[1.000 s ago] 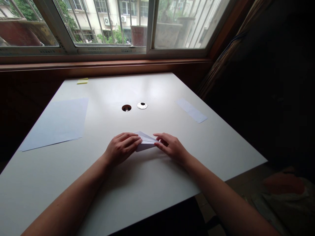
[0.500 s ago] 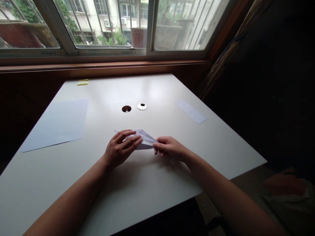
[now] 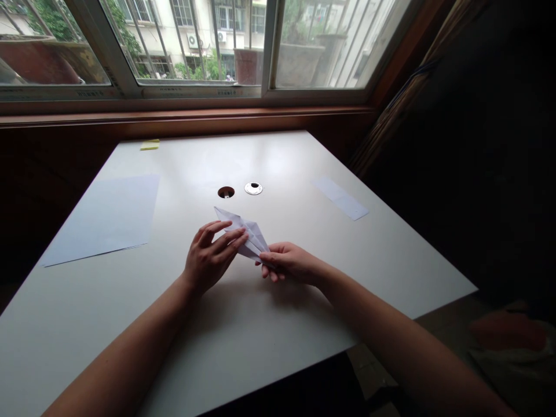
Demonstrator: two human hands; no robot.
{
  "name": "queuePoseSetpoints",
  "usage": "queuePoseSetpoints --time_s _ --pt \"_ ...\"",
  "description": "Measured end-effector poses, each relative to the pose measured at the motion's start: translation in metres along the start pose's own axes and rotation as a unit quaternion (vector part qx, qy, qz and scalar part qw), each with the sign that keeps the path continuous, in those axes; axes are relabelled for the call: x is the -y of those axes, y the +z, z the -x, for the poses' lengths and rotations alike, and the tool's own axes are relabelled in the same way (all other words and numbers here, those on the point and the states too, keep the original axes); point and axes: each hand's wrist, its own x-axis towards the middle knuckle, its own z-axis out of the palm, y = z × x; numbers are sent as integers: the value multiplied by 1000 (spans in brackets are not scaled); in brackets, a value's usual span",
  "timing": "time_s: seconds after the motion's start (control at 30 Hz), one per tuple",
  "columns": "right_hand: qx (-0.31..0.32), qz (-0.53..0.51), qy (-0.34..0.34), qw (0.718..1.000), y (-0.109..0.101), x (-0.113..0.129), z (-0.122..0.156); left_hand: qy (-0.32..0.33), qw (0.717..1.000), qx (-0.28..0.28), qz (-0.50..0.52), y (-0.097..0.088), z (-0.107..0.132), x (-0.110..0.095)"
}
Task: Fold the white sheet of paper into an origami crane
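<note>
Head view: I am monitoring the right hand (image 3: 289,262) pinching the folded paper (image 3: 257,236) at frame centre, while the left hand (image 3: 207,255) is resting fingers on it, whether gripping I cannot tell, and I am judging that uneven finger pressure is risking a skewed crease.

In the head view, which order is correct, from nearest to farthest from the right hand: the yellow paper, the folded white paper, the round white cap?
1. Folded white paper: pinched in the right hand.
2. Round white cap: beyond the hands, near the middle of the table.
3. Yellow paper: at the far left of the table.
</note>
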Motion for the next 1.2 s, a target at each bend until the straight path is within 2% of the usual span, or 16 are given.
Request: queuePoseSetpoints --time_s 0.13,0.2,0.27,0.33,0.43,0.53,0.63,0.67,0.73,0.8,0.9,1.2 --pt "-37 -29 -43 998 4 -5 -10 -95 994 -59 7 5 0 2" --pt "-63 -53 -63 995 6 -6 -15 -177 978 -109 28 8 2 6" --pt "-73 -67 -68 993 8 -6 -20 -260 952 -133 90 10 4 10" --pt "-86 -69 -84 990 12 -5 -25 -318 925 -105 177 11 5 15" --pt "-88 -58 -103 989 18 -1 -33 -339 889 -7 309 10 5 20" --pt "-58 -39 -100 993 25 2 -42 -373 829 39 414 11 5 18" --pt "-10 -1 -67 998 29 6 -48 -459 740 23 491 17 8 13" --pt "6 11 -56 998 29 7 -49 -480 714 -1 509 19 9 12" --pt "29 28 -43 998 29 9 -51 -503 674 -36 539 22 11 10" --pt "40 41 -39 998 28 9 -51 -513 648 -55 561 24 10 10" --pt "39 41 -49 997 25 6 -52 -520 627 -74 575 24 8 9" --pt "-33 41 -86 995 29 0 -52 -545 603 -62 580 25 7 13"
